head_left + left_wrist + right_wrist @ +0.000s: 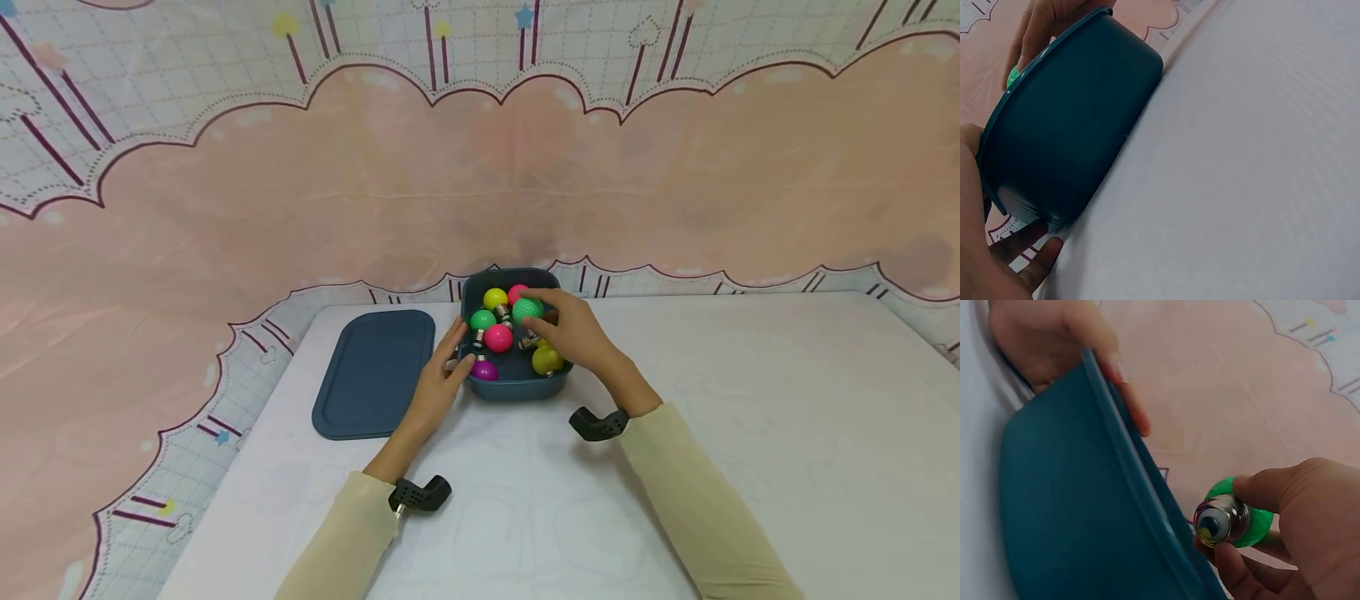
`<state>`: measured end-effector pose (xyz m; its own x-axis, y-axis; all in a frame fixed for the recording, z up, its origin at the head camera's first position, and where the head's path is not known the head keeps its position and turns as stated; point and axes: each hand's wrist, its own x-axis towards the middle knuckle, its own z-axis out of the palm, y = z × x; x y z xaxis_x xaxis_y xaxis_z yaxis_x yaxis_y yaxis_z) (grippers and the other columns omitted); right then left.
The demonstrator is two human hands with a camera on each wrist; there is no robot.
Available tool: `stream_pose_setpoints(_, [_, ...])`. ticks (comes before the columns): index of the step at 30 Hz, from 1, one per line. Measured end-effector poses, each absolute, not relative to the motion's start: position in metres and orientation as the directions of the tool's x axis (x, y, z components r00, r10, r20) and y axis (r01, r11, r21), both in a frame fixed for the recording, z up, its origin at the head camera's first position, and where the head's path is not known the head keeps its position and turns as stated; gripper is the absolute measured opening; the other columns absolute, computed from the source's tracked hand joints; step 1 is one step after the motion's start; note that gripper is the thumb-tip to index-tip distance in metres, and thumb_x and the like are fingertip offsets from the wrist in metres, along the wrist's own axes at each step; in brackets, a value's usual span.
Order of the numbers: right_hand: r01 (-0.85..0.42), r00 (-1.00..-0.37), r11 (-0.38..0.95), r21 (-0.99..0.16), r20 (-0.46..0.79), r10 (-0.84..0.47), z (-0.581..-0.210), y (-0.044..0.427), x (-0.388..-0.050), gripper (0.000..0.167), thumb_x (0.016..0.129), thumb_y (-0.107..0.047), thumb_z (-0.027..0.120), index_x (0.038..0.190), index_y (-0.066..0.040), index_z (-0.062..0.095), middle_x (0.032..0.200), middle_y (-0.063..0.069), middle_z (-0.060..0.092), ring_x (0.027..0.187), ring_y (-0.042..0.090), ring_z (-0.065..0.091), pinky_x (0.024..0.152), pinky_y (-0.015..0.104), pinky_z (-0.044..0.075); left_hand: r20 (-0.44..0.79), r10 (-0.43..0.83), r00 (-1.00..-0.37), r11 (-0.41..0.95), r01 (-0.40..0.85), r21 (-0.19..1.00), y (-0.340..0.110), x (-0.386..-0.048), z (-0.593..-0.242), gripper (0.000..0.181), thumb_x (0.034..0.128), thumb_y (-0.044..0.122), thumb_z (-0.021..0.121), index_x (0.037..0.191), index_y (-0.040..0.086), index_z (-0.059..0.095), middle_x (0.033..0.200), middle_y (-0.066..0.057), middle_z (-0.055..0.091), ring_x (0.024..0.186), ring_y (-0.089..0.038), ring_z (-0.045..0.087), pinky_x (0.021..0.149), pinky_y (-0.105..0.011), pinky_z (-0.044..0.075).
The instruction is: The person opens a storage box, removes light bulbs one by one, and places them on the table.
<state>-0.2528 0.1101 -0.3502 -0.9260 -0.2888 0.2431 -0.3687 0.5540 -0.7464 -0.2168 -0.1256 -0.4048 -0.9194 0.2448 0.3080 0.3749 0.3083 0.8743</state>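
Observation:
A dark blue plastic box (517,390) stands on the white table, holding several colourful light bulbs: yellow, green, pink and purple. The left hand (435,385) grips the box's left side, its thumb over the rim and its other fingers against the outer wall. Above the box's right half, the right hand (579,333) pinches a green light bulb (1259,526) by its globe between thumb and fingers. That bulb's metal screw base faces the camera in the right wrist view. In the left wrist view, the box wall (1079,112) hides the bulbs inside.
Left of the box, a matching dark blue lid (375,375) lies flat on the table. White cloth covers the tabletop (750,417). A patterned peach and white backdrop (450,192) hangs behind the table's far edge. Each wrist wears a black camera mount (598,423).

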Motion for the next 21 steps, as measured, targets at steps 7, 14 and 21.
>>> stream_pose_setpoints(7, [-0.371, -0.929, 0.547, -0.751, 0.289, -0.233, -0.346, 0.124, -0.256, 0.046, 0.094, -0.025, 0.063, 0.139, -0.018, 0.052, 0.138, 0.010, 0.050, 0.100, 0.029, 0.060, 0.075, 0.039, 0.054, 0.300, 0.252, -0.920, 0.320, 0.372, 0.872, -0.121, -0.199, -0.381, 0.053, 0.1001, 0.009, 0.049, 0.148, 0.000, 0.029, 0.157, -0.014, 0.019, 0.140, -0.032, 0.025, 0.103, -0.052, 0.035])
stream_pose_setpoints(14, [-0.350, -0.936, 0.523, -0.777, 0.315, -0.158, -0.351, 0.144, -0.263, 0.045, 0.094, -0.026, 0.064, 0.137, -0.017, 0.053, 0.131, 0.008, 0.055, 0.097, 0.029, 0.062, 0.072, 0.039, 0.053, 0.307, 0.255, -0.917, 0.317, 0.380, 0.869, -0.122, -0.200, -0.381, 0.053, 0.1000, 0.010, 0.050, 0.149, 0.001, 0.030, 0.157, -0.014, 0.019, 0.140, -0.032, 0.026, 0.103, -0.053, 0.035])
stream_pose_setpoints(21, [-0.342, -0.936, 0.514, -0.787, 0.334, -0.111, -0.359, 0.164, -0.269, 0.045, 0.094, -0.026, 0.063, 0.137, -0.017, 0.053, 0.128, 0.011, 0.054, 0.093, 0.027, 0.062, 0.070, 0.035, 0.051, 0.306, 0.254, -0.918, 0.320, 0.378, 0.869, -0.122, -0.201, -0.381, 0.053, 0.1001, 0.011, 0.050, 0.149, 0.002, 0.031, 0.157, -0.013, 0.020, 0.138, -0.032, 0.029, 0.101, -0.052, 0.037])
